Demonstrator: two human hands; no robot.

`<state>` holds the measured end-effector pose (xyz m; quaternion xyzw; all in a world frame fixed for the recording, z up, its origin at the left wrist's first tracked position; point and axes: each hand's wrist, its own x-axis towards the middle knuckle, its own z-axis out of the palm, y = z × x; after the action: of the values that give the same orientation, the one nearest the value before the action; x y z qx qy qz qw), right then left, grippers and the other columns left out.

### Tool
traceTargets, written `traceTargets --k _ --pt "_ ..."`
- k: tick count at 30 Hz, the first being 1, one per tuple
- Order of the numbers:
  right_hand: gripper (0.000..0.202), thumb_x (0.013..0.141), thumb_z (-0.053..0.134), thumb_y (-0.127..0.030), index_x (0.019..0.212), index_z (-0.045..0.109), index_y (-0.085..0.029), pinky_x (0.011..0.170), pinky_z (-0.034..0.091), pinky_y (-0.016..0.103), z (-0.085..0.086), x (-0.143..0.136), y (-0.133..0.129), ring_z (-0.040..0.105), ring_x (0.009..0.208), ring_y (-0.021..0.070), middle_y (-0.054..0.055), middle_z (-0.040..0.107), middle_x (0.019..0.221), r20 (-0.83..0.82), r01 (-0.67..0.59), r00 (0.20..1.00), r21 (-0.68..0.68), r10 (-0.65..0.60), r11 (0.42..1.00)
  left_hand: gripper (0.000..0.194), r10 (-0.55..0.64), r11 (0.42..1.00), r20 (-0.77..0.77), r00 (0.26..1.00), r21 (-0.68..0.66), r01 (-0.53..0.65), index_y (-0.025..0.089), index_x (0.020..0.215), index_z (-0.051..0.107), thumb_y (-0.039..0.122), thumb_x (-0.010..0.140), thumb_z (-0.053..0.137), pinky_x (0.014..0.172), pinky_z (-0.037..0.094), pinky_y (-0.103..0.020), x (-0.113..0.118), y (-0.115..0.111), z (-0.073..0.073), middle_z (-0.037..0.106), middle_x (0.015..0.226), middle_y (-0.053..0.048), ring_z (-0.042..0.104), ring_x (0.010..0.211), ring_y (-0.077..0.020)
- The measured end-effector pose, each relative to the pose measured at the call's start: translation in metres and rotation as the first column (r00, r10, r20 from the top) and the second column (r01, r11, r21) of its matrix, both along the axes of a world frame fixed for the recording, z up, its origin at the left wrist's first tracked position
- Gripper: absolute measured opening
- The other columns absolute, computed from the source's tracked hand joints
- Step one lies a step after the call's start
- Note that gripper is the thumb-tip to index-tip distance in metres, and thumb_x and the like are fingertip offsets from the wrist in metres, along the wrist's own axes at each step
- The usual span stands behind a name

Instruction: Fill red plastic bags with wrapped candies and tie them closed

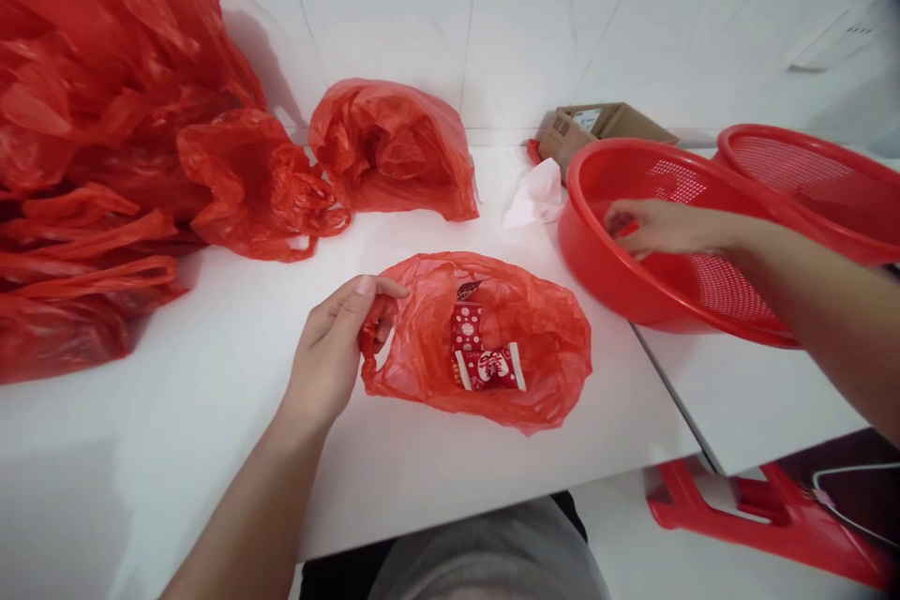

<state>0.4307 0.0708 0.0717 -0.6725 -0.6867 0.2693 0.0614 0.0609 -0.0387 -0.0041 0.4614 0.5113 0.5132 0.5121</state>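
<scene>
A red plastic bag [555, 319] lies open on the white table. Inside it are a red packet with white dots [467, 328] and a red-and-white wrapped packet [490, 367], with a dark leaf-patterned piece behind them. My left hand [337, 337] is closed on the bag's handle at its left side. My right hand [651, 227] reaches over the rim into a red plastic basket [611, 272], its fingers curled and pointing down; whether they hold anything cannot be made out.
Red bags [105, 112] are heaped at the left, and another filled bag [394, 150] stands by the wall. Behind the basket sit a cardboard box [562, 139], white tissue [535, 195] and a second basket [808, 145]. A red stool [766, 525] is below.
</scene>
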Motion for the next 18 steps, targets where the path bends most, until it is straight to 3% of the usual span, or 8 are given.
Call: traceTargets --k 2,4,7,10,14,16,18 --pt "0.014 0.081 0.059 -0.013 0.093 0.057 -0.019 0.069 0.05 0.029 0.018 -0.007 -0.006 0.061 0.072 0.0105 0.005 0.067 0.091 -0.248 0.146 0.96 0.041 -0.132 0.988 0.035 -0.004 1.0 0.005 1.0 0.003 0.004 0.019 0.088 0.069 0.049 0.094 0.05 0.048 0.035 -0.022 0.0 0.0 -0.001 0.052 0.066 -0.001 0.043 0.057 -0.0114" --pt "0.021 0.082 0.057 -0.011 0.101 0.055 -0.021 0.07 0.049 0.028 0.032 -0.02 -0.017 0.06 0.075 0.0083 0.002 0.066 0.093 -0.531 0.16 0.84 0.042 -0.114 0.986 0.035 -0.003 1.0 0.006 1.0 0.002 0.003 0.019 0.089 0.069 0.049 0.094 0.051 0.049 0.036 -0.022 -0.001 0.001 -0.002 0.053 0.068 -0.001 0.044 0.058 -0.0119" --pt "0.028 0.083 0.06 -0.014 0.109 0.056 -0.024 0.069 0.05 0.026 0.034 -0.044 -0.036 0.062 0.079 0.0093 0.001 0.065 0.101 -0.756 -0.066 0.655 -0.043 0.011 0.997 0.036 -0.003 1.0 -0.002 1.0 -0.012 0.003 0.019 0.09 0.068 0.051 0.093 0.052 0.05 0.036 -0.023 -0.001 0.001 -0.003 0.054 0.068 0.0 0.046 0.058 -0.0122" --pt "0.03 0.084 0.064 -0.018 0.111 0.056 -0.026 0.068 0.053 0.025 0.02 -0.067 -0.049 0.064 0.084 0.0111 0.003 0.064 0.113 -0.814 -0.229 0.58 -0.135 0.024 0.964 0.037 0.006 1.0 -0.002 1.0 -0.012 -0.006 0.02 0.089 0.068 0.054 0.091 0.054 0.051 0.035 -0.023 0.0 0.001 -0.003 0.053 0.068 0.0 0.045 0.058 -0.0118" --pt "0.038 0.085 0.069 -0.028 0.121 0.055 -0.029 0.073 0.059 0.03 0.009 -0.085 -0.058 0.068 0.089 0.0148 0.006 0.061 0.126 -0.727 -0.311 0.679 -0.161 0.1 0.937 0.037 0.002 1.0 0.018 1.0 -0.008 -0.002 0.02 0.088 0.069 0.053 0.091 0.054 0.052 0.034 -0.024 0.0 0.0 0.0 0.051 0.067 0.0 0.044 0.058 -0.0119" --pt "0.035 0.088 0.066 -0.032 0.121 0.055 -0.027 0.075 0.06 0.033 0.011 -0.085 -0.055 0.069 0.091 0.0162 0.007 0.06 0.13 -0.649 -0.241 0.749 -0.085 0.129 0.967 0.038 -0.003 1.0 0.013 1.0 -0.011 0.004 0.02 0.089 0.069 0.053 0.092 0.053 0.052 0.033 -0.024 0.0 0.0 0.002 0.051 0.066 0.0 0.043 0.058 -0.0122" --pt "0.027 0.09 0.063 -0.031 0.116 0.058 -0.023 0.075 0.059 0.03 0.012 -0.075 -0.045 0.069 0.089 0.0158 0.009 0.064 0.124 -0.563 -0.099 0.816 0.085 0.13 0.991 0.037 0.001 1.0 0.006 1.0 -0.005 -0.001 0.02 0.09 0.069 0.053 0.092 0.052 0.053 0.033 -0.025 0.0 -0.001 0.003 0.05 0.065 0.0 0.042 0.058 -0.0124"
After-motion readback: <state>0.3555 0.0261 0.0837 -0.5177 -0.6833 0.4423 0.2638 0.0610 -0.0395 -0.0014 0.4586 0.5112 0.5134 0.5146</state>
